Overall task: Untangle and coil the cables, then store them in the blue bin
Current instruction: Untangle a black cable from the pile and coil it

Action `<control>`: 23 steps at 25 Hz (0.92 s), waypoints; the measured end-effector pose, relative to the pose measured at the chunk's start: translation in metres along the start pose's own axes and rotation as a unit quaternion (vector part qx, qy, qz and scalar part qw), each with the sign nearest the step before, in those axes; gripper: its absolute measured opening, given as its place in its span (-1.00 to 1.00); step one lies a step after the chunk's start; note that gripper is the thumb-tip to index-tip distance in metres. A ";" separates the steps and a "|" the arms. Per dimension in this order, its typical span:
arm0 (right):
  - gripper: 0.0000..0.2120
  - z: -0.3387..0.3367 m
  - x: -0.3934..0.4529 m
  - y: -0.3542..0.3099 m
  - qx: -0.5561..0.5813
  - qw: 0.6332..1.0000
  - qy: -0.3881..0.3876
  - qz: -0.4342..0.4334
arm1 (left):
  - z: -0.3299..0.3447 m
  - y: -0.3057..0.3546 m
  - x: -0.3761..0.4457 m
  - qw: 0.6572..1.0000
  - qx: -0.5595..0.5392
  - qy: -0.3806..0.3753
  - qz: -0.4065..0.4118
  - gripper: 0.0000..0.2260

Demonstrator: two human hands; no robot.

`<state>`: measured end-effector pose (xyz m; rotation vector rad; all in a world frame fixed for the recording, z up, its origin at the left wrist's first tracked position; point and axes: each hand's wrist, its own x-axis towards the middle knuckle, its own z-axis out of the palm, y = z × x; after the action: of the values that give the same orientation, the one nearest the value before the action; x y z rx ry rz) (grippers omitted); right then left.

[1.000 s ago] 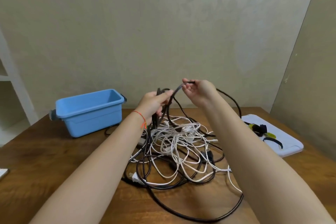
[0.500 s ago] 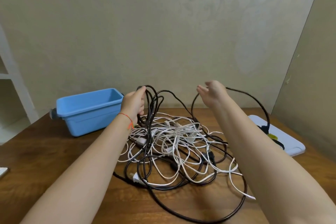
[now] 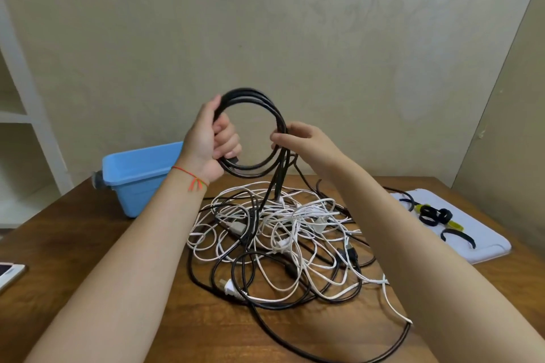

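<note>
Black cable coil (image 3: 253, 132) gripped by left hand (image 3: 206, 141), pinched by right hand (image 3: 303, 141).

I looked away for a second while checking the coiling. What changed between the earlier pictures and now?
The hands had spread apart drawing out black cable. Now the left hand has risen and grips a finished-looking black coil of several loops, and the right hand has come back in to pinch its right side. The coil's tail runs down into the cable pile, which stayed much as it was. The blue bin and white tray stayed put.
</note>
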<state>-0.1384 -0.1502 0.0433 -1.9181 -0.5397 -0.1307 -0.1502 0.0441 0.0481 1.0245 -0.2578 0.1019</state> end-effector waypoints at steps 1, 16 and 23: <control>-0.70 -0.001 -0.002 -0.001 -0.014 1.000 0.016 -0.009 | -0.001 0.003 0.000 0.999 -0.049 0.006 0.005 -0.47; -0.84 -0.050 -0.014 0.032 -0.190 0.978 -0.033 0.078 | -0.029 -0.011 -0.002 0.989 0.037 -0.022 -0.142 -0.48; -0.66 -0.067 -0.017 0.025 -0.081 0.970 -0.229 0.015 | -0.026 -0.008 0.002 0.981 0.124 -0.013 -0.146 -0.48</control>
<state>-0.1326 -0.2235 0.0432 -2.1237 -0.8252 0.3057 -0.1428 0.0615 0.0289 1.3010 -0.1172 -0.1484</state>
